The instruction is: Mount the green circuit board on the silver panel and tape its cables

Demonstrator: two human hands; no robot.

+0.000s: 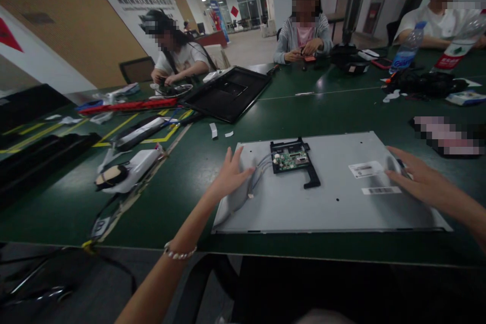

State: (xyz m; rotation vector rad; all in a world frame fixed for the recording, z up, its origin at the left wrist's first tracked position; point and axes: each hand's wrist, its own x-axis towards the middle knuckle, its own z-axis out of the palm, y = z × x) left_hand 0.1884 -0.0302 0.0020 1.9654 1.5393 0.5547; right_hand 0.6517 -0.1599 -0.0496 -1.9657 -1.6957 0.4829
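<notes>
A flat grey display panel (304, 212) lies back side up on the green table in front of me. Near its upper middle sits a black plastic bracket (313, 178) carrying a green circuit board (290, 160). Grey cables (261, 164) run from the board toward the left edge. My left hand (230, 174) is at the panel's left edge, fingers apart, the thumb over the cables. At the right edge is my right hand (412, 172), thumb and index finger spread near a white label (366, 169). A small dark thing beside its thumb is unclear.
A black monitor cover (228, 93) lies beyond the panel. To the left are a white-and-black device (129, 169), long black strips (45, 159) and a red bar (129, 106). Bottles (408, 50) and a phone-like object (448, 136) lie right. Several people sit across the table.
</notes>
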